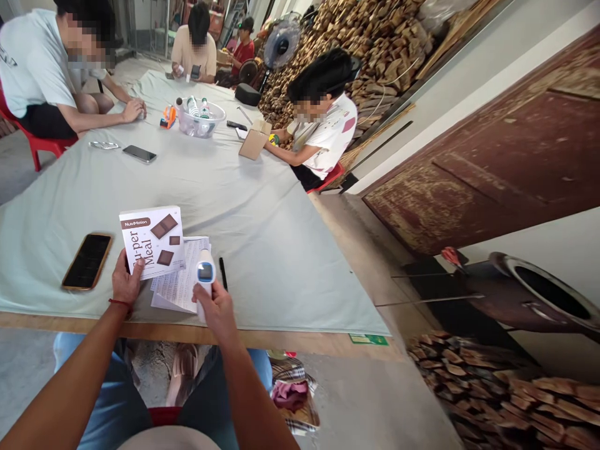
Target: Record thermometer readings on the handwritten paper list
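My left hand grips the lower left corner of a white box printed with brown squares and the words "NutriMotion" and "Meal". In my right hand is a white infrared thermometer, held upright by its handle with its small screen facing me. Handwritten paper sheets lie on the table between my hands, partly covered by the box. A black pen rests just right of the thermometer. To the left of my left hand lies a phone in an orange-brown case.
A pale cloth covers the table. Farther off stand a clear basin of bottles, an orange tape dispenser and another phone. Several people sit around; one at the right holds a cardboard piece. Firewood is stacked at lower right.
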